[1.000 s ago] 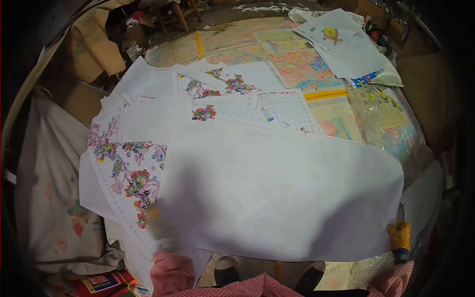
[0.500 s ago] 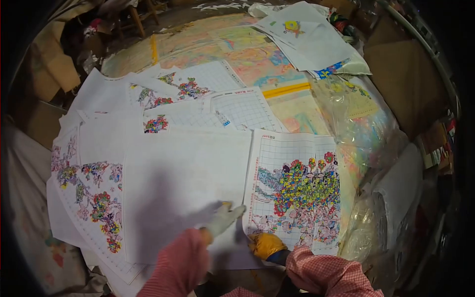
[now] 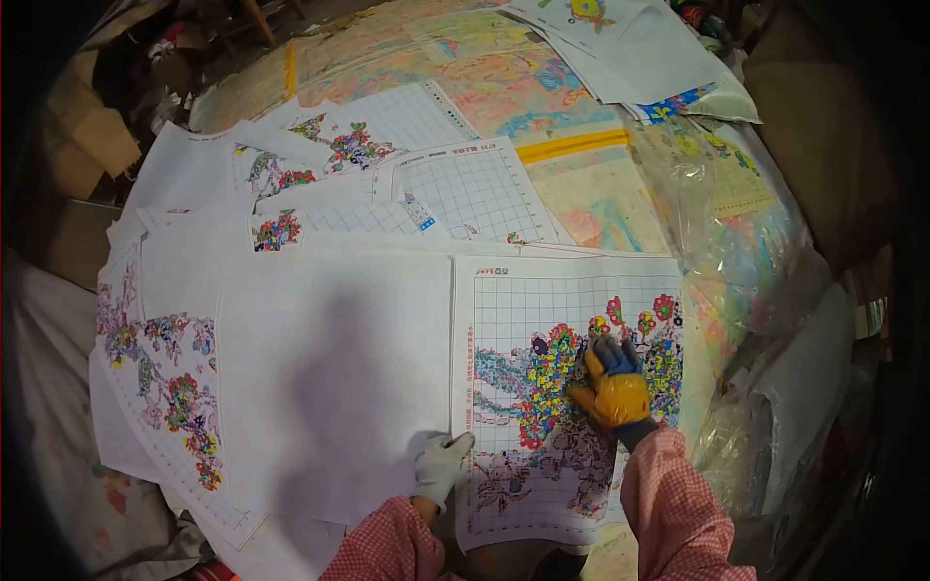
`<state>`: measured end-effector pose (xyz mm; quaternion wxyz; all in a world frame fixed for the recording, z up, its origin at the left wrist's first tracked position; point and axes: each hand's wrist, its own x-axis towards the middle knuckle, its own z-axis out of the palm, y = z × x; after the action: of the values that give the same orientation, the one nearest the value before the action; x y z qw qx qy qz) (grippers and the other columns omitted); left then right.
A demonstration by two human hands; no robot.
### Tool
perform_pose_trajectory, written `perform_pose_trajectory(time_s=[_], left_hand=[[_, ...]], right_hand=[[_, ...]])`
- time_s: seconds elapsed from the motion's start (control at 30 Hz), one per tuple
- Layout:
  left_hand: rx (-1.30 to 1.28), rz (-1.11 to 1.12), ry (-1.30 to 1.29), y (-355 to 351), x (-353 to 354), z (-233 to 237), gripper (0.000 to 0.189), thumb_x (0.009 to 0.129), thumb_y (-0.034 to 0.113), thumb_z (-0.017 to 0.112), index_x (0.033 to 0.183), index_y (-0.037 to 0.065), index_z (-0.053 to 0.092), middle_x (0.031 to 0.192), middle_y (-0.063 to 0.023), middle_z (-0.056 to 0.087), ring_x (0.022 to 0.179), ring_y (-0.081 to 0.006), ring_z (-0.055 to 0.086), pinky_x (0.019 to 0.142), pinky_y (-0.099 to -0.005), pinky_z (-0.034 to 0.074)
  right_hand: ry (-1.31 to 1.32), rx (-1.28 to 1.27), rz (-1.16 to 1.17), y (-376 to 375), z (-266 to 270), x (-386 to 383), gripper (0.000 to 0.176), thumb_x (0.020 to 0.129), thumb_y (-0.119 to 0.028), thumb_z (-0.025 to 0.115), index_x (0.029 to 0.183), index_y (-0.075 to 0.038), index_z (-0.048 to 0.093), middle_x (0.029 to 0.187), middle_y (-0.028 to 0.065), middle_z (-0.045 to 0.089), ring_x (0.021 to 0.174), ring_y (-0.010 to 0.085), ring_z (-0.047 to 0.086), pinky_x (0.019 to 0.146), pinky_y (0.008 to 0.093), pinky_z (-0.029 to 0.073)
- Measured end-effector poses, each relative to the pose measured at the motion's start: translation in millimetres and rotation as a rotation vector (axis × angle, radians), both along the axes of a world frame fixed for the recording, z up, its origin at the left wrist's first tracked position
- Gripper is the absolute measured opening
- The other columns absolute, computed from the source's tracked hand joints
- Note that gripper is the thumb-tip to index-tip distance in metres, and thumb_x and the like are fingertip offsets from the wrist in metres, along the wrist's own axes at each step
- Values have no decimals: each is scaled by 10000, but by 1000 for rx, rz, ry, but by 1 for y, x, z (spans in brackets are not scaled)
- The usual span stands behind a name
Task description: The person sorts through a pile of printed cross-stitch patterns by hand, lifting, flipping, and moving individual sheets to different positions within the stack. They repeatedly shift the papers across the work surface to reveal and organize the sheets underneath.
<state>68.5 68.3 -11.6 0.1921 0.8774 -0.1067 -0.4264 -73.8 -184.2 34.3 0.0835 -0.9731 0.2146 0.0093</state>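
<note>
A cross-stitch sheet (image 3: 513, 320), printed with a grid and colourful flowers, lies in front of me at the right. My right hand (image 3: 618, 389), in a yellow glove with dark fingertips, rests flat on its flower print with the fingers spread. At the sheet's left edge, my left hand (image 3: 443, 467) in a white glove pinches the border between thumb and fingers. A broad blank white sheet (image 3: 262, 387) stretches out to the left, with a shadow across it.
Several more printed sheets (image 3: 475, 194) overlap at the back and left. White sheets (image 3: 649, 58) are stacked at the far right of the paint-stained table cover (image 3: 581, 194). Clear plastic wrapping (image 3: 717, 261) lies along the right side, and yellow tape (image 3: 572, 146) crosses the cover.
My right hand has moved up from the printed sheet's lower left corner onto its flowers. My left hand has drawn back to the sheet's edge. The printed sheet now lies flatter, its lower edge nearer me.
</note>
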Motion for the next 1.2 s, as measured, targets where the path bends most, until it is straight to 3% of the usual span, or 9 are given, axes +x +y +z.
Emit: perform_pose_trajectory(time_s=[0.07,0.5,0.73,0.83,0.97,1.07,1.1,1.13,1.2], left_hand=[[-111,324,117,7,1,-15,452,692,479,599,806,46,661,740,-121,637,720,-264,611,669,-343,448],[-51,300,90,0,6,-6,443,689,438,625,868,34,660,824,-151,647,803,-270,616,741,-329,454],[-235,203,-48,14,6,-27,396,743,367,634,824,-20,640,738,-107,638,623,-170,590,574,-301,457],[-465,476,425,47,16,-34,364,821,414,537,860,55,585,714,-54,568,647,-197,565,582,-331,470],[-419,756,-101,148,21,11,375,866,447,440,889,74,478,699,-47,499,652,-174,540,542,-331,478],[-231,1130,-226,263,7,-39,402,853,433,474,1011,65,495,841,-96,552,705,-203,548,618,-350,483],[-514,1441,-422,217,-13,-1,449,829,416,521,1031,15,513,888,-115,578,721,-235,546,655,-338,469],[-32,1251,-224,266,-7,-31,386,810,368,558,956,11,554,858,-108,588,720,-229,547,641,-326,462],[-163,1216,-545,240,-19,-23,233,809,294,571,839,62,574,743,-61,566,632,-182,529,555,-316,445]], right_hand=[[-143,-41,-78,-18,-13,15,630,706,-435,605,1145,-1,488,1229,202,439,1182,345,369,1017,467,224],[-250,207,-168,6,-37,-43,675,680,-306,660,1196,47,405,1247,279,382,1136,427,390,941,454,348],[301,759,53,136,38,-189,443,775,-379,553,1089,-66,541,1069,233,531,988,365,515,865,421,399],[811,845,-254,115,37,-196,362,830,-384,478,1019,-92,578,854,159,609,796,338,587,740,423,458],[-90,878,-880,66,35,-136,602,674,-467,661,1117,-78,542,816,149,614,768,303,602,693,393,464],[-314,436,-729,53,-66,-126,722,585,-449,733,1125,-17,525,872,154,609,803,268,591,688,350,463],[-148,557,-793,52,-12,-98,756,573,-403,752,1136,35,502,912,136,599,830,230,570,697,312,457],[-322,764,-823,50,-34,-99,697,587,-346,761,1109,44,512,886,111,601,778,188,562,666,289,456],[-155,863,-923,52,-10,-91,399,610,-295,759,801,17,599,646,53,585,551,137,490,526,296,418]])
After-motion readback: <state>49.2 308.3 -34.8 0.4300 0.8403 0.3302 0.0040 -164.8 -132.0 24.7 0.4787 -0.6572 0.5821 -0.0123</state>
